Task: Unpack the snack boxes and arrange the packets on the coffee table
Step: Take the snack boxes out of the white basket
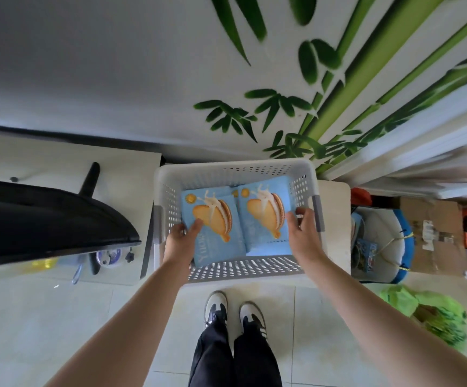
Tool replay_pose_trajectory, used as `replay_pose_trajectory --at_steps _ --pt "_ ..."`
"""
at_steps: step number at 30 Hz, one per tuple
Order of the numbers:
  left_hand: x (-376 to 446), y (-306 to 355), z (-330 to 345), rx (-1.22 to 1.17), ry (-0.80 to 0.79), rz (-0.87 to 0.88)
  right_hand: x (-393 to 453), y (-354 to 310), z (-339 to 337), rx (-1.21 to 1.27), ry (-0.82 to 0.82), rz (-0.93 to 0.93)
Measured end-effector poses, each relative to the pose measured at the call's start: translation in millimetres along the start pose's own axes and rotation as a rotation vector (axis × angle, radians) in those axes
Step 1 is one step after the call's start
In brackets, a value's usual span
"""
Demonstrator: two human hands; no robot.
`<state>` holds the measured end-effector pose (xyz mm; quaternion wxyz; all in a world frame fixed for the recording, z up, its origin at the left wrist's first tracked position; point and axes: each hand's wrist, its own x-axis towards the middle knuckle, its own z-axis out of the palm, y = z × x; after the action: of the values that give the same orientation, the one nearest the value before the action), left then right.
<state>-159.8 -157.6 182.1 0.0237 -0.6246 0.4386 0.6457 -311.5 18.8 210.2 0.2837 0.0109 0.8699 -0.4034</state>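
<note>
Two light blue snack boxes with a sandwich-biscuit picture lie side by side inside a white perforated basket (235, 269). My left hand (183, 236) grips the left edge of the left snack box (215, 227), thumb on its face. My right hand (300, 230) holds the right edge of the right snack box (265, 216), thumb on top and fingers near the basket's grey handle. Further blue boxes show beneath these two. The coffee table is not in view.
The basket rests on a low white cabinet (335, 219) against a wall with bamboo decoration. A black monitor (45, 219) stands on a surface at the left. A tub (380, 247), cardboard boxes (436, 236) and a green bag (427, 311) sit at the right. My feet stand on pale floor tiles.
</note>
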Motion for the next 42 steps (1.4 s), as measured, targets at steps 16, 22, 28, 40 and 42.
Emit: replay_pose_trajectory --at_steps 16,22,28,40,42 --pt "-158 22 -45 -0.170 0.097 0.135 -112 -102 -78 -0.033 -0.302 -0.101" --pt "-226 7 -66 -0.318 0.169 0.149 -149 -121 -96 -0.110 -0.380 -0.175" --pt "-292 -26 -95 -0.462 0.275 0.161 -201 -130 -102 -0.089 -0.508 -0.241" --pt "-410 -130 -173 -0.773 0.512 0.094 -310 -127 -54 -0.084 -0.852 -0.135" --pt "-427 -151 -183 -0.814 0.550 0.082 -330 -127 -42 -0.120 -0.912 -0.160"
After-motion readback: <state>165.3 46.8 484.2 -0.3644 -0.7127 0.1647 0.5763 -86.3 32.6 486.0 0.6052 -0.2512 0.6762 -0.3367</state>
